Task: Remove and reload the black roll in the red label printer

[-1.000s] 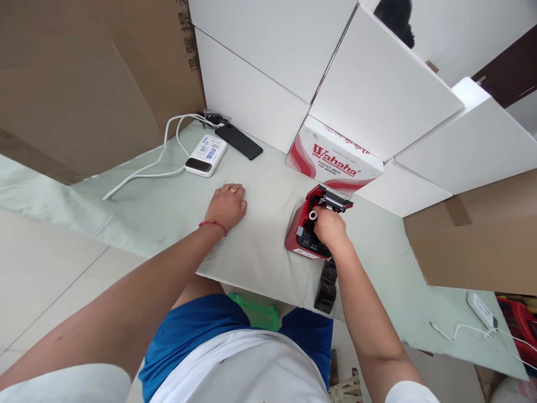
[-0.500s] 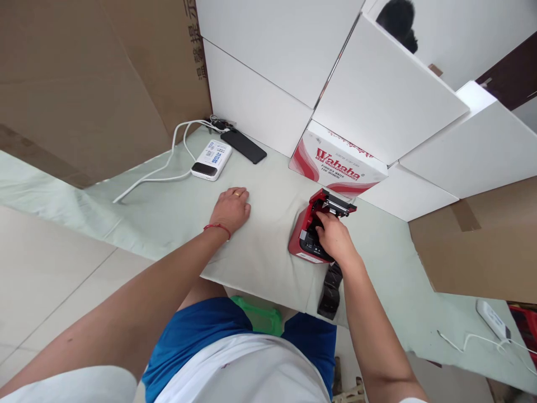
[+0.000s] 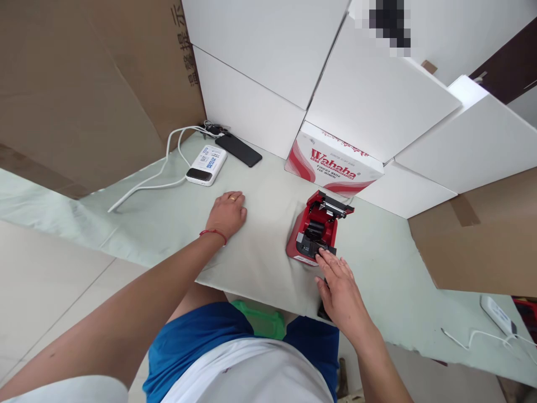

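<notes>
A small red device [image 3: 315, 229] with its lid tipped open and a black inside sits on the pale green cloth [image 3: 260, 246] covering the table. My right hand [image 3: 340, 286] lies just in front of it, fingers stretched out and apart, fingertips close to its near edge, holding nothing. Under that hand a black strap-like piece [image 3: 322, 309] hangs over the table edge, mostly hidden. My left hand [image 3: 227, 211] rests palm down on the cloth to the left, fingers loosely curled, a red string on the wrist and a ring on one finger.
A white power bank [image 3: 206, 164] with a white cable [image 3: 142, 182] and a black phone [image 3: 238, 150] lie at the back left. White boxes and a red-and-white carton [image 3: 335, 165] stand behind the device. Brown cardboard [image 3: 482, 235] stands right and left. Another white charger [image 3: 498, 315] lies far right.
My right hand has come out of the open red device and drawn back toward me, opening flat in front of it. The left hand has stayed in place.
</notes>
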A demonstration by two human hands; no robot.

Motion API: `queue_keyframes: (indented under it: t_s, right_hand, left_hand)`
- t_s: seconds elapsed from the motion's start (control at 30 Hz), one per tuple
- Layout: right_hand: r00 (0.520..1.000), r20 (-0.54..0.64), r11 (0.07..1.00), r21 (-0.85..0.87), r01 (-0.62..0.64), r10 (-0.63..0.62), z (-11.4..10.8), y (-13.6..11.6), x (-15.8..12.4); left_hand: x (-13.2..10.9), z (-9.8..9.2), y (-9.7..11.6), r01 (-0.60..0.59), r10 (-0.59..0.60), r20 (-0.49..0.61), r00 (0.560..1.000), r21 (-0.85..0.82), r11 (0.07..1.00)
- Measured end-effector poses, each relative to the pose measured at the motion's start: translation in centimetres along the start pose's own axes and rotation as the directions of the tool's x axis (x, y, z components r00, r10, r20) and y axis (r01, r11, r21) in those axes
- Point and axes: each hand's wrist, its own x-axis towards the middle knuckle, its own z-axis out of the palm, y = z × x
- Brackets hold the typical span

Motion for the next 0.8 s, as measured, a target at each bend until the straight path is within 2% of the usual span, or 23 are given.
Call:
queue_keyframes:
  t_s: [0.13, 0.3, 0.43, 0.6, 0.8]
  right_hand:
    - [0.999, 0.005, 0.999, 0.031, 0.032, -0.032, -0.5, -1.0, -0.1]
    - [0.992, -0.072, 0.987, 0.116, 0.108, -0.1, -0.2, -1.0, -0.4]
    - [0.981, -0.146, 0.974, 0.167, 0.151, -0.127, -0.9, -0.3, 0.3]
    - [0.962, -0.259, 0.974, 0.179, 0.139, -0.09, -1.9, 1.1, 1.8]
    - [0.936, -0.343, 0.985, 0.118, 0.122, -0.075, -0.5, 3.0, 3.8]
  left_hand:
    - [0.0, 0.0, 0.0, 0.0, 0.0, -0.004, 1.0, -0.003, 1.0]
    - [0.1, 0.0, 0.0, 0.005, -0.005, 0.009, 1.0, 0.016, 1.0]
    - [0.1, 0.0, 0.0, 0.01, -0.01, 0.013, 1.0, 0.032, 0.999]
    - [0.2, -0.1, 0.1, 0.007, -0.008, 0.009, 1.0, 0.027, 1.0]
    - [0.2, -0.1, 0.1, 0.016, -0.017, 0.008, 1.0, 0.014, 1.0]
